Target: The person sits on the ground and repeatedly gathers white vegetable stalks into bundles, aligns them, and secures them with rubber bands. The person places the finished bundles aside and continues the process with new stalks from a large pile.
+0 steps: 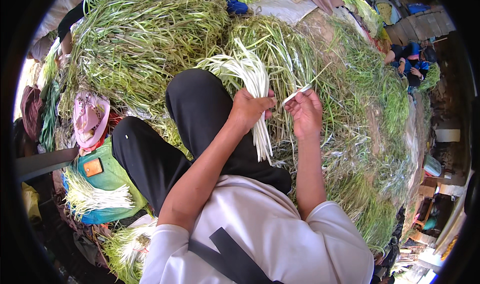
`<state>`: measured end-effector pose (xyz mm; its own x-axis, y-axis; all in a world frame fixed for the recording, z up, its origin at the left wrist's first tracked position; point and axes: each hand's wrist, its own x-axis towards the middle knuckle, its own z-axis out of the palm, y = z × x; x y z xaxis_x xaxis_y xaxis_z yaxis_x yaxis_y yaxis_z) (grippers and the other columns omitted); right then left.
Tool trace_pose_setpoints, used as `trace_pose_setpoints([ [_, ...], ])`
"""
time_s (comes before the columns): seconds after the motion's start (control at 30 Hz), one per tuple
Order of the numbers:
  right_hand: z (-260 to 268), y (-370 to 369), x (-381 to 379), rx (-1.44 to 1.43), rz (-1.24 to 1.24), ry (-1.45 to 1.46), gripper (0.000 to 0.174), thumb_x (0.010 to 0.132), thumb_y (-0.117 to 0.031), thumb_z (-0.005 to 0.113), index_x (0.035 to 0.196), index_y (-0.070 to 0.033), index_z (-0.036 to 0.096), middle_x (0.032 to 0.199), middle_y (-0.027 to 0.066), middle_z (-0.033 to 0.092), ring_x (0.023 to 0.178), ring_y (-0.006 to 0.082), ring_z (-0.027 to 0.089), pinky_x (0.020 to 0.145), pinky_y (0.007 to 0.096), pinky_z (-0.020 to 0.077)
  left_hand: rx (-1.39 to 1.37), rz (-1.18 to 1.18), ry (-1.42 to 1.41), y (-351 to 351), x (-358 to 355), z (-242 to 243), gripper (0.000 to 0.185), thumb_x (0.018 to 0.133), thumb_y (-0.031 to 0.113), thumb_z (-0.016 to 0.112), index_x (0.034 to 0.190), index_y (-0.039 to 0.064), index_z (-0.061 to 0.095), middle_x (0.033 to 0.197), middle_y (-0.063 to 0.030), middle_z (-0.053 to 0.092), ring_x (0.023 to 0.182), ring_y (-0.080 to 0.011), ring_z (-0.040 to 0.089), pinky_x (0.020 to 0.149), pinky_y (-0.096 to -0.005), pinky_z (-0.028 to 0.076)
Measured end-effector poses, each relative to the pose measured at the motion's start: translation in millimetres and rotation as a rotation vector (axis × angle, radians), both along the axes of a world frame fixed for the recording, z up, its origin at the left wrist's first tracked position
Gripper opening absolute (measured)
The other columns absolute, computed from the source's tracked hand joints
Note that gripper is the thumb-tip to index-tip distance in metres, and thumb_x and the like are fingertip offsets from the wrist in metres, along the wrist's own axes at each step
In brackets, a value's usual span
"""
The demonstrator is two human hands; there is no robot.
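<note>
My left hand [250, 109] is closed around a bundle of pale, white-green stalks [258, 74] above my knees; their cut ends hang below the fist and their thin leafy ends fan out at the top. Just right of it, my right hand [305, 109] pinches a single white stalk [297, 94] between thumb and fingers, with a thin green leaf trailing up from it. The two hands are apart. On a green and blue plastic sheet [129, 186] at the left lies another bunch of white stalks [108, 197], below a phone in an orange case [93, 167].
Large heaps of green leafy stalks [150, 40] lie ahead, and more spread over the ground [360, 134] at right. A pink hat [90, 120] lies at left. A tied bunch [131, 250] rests at lower left. Other people sit at upper right [412, 64] and upper left.
</note>
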<state>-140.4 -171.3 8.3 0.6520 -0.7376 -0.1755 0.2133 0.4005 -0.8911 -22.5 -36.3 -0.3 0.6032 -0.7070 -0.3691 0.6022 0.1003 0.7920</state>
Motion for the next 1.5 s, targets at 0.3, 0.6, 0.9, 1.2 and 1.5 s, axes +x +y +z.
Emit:
trace_pose_setpoints([
  [0.3, -10, 18, 13, 0.145, 0.037, -0.004, 0.014, 0.094, -0.013, 0.070, 0.104, -0.009, 0.061, 0.089, 0.0031, 0.069, 0.078, 0.0167, 0.068, 0.069, 0.0307, 0.0548, -0.020, -0.115, -0.041, 6, 2, 2, 0.013, 0.083, 0.000, 0.075, 0.094, -0.004, 0.069, 0.080, -0.0102, 0.071, 0.058, -0.0164, 0.066, 0.053, -0.0295, 0.056],
  [0.6, -17, 30, 17, 0.237, -0.037, -0.052, 0.012, 0.095, -0.011, 0.068, 0.104, -0.008, 0.061, 0.089, 0.0069, 0.069, 0.077, 0.0194, 0.069, 0.070, 0.0315, 0.0553, -0.051, -0.147, -0.072, 5, 1, 3, 0.008, 0.082, -0.002, 0.074, 0.087, -0.005, 0.068, 0.075, -0.0095, 0.069, 0.057, -0.0154, 0.064, 0.051, -0.0299, 0.053],
  [0.9, -20, 41, 22, 0.218, 0.003, -0.038, 0.014, 0.096, -0.023, 0.069, 0.104, -0.015, 0.061, 0.092, 0.0045, 0.070, 0.073, 0.0188, 0.066, 0.052, 0.0343, 0.0476, -0.057, -0.042, -0.076, 2, -3, 0, 0.004, 0.082, -0.006, 0.068, 0.085, -0.007, 0.070, 0.072, -0.0102, 0.069, 0.057, -0.0159, 0.063, 0.050, -0.0302, 0.049],
  [1.2, -26, 35, 22, 0.271, 0.076, -0.081, 0.014, 0.096, -0.023, 0.069, 0.103, -0.012, 0.062, 0.092, 0.0039, 0.068, 0.080, 0.0178, 0.065, 0.061, 0.0350, 0.0504, -0.034, -0.104, -0.104, 2, 1, -13, 0.009, 0.085, -0.005, 0.071, 0.094, -0.004, 0.071, 0.082, -0.0096, 0.072, 0.062, -0.0150, 0.065, 0.052, -0.0291, 0.053],
  [1.5, -23, -20, 34, 0.295, 0.100, -0.110, 0.040, 0.094, -0.036, 0.071, 0.125, -0.013, 0.059, 0.098, 0.0022, 0.067, 0.090, 0.0170, 0.065, 0.078, 0.0354, 0.0550, -0.044, -0.098, -0.038, 8, -1, 4, 0.009, 0.084, -0.005, 0.073, 0.092, -0.004, 0.070, 0.079, -0.0098, 0.071, 0.060, -0.0166, 0.066, 0.053, -0.0297, 0.055],
])
